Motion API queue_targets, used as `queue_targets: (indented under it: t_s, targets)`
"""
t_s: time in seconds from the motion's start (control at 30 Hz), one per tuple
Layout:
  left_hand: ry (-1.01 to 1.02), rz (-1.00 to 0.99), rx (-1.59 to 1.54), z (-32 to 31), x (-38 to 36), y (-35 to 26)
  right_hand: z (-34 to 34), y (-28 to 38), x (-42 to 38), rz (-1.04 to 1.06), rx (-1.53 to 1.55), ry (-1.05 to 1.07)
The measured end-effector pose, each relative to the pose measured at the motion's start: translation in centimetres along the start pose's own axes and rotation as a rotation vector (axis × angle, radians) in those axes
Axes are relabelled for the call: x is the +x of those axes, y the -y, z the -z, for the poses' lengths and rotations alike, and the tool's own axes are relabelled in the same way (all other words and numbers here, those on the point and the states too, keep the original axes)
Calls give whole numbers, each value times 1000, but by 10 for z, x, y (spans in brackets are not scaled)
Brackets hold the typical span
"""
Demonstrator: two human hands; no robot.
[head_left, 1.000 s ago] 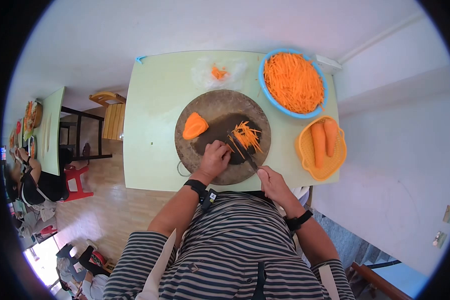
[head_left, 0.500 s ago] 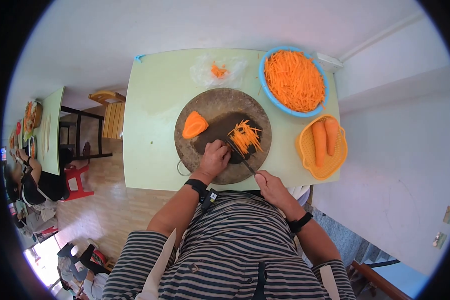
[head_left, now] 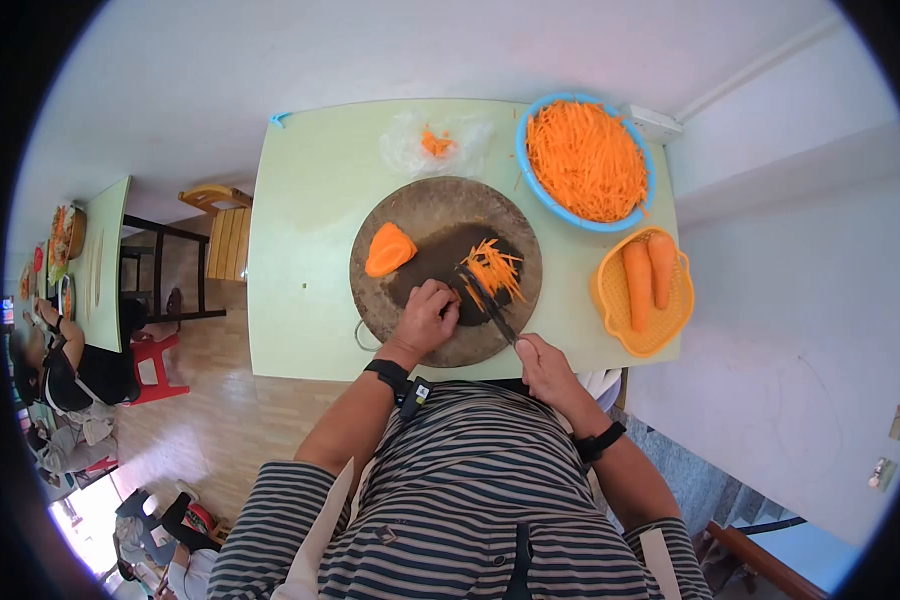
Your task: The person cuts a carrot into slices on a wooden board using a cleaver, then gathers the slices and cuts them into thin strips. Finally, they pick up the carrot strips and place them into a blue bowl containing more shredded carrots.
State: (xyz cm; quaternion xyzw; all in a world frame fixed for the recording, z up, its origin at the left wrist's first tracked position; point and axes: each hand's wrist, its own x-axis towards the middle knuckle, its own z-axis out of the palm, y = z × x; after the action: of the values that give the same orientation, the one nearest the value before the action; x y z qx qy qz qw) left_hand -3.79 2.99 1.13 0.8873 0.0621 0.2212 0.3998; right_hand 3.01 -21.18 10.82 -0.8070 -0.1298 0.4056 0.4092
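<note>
My right hand [head_left: 547, 368] grips the handle of a kitchen knife [head_left: 492, 310], whose dark blade slants over the round chopping board [head_left: 390, 315]. Just left of the blade, the curled fingers of my left hand [head_left: 428, 318] press down on a carrot piece, mostly hidden beneath them. Thin carrot shreds [head_left: 494, 269] lie in a small heap beyond the blade, and a few stick near its tip. A stack of carrot slices [head_left: 389, 250] rests on the board's far left part.
A blue basin [head_left: 533, 190] heaped with carrot shreds stands at the back right. Nearer, a yellow basket [head_left: 677, 318] holds two whole carrots [head_left: 638, 285]. Carrot scraps [head_left: 436, 143] lie on a clear plastic bag [head_left: 403, 150]. Other people sit at the far left beside another table [head_left: 108, 260].
The knife has swung slightly right, away from my left fingers, its blade now tilted against the shreds. My right hand has shifted a little right. My left hand stays nearly in place.
</note>
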Motion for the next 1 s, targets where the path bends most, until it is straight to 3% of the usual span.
queue_targets:
  t_s: [0.03, 0.33, 0.47, 0.87, 1.0]
  targets:
    - [1, 3, 1, 1, -2, 1, 1, 3, -2, -78, 29, 33]
    - [22, -5, 57, 1, -8, 3, -2, -5, -6, 5, -10, 58]
    - [35, -6, 68, 1, -8, 3, 0, 2, -7, -74, -30, 104]
    - [67, 8, 90, 2, -6, 3, -7, 0, 1, -30, -92, 99]
    - [70, -16, 112, -1, -5, 4, -9, 0, 4, 92, -172, 35]
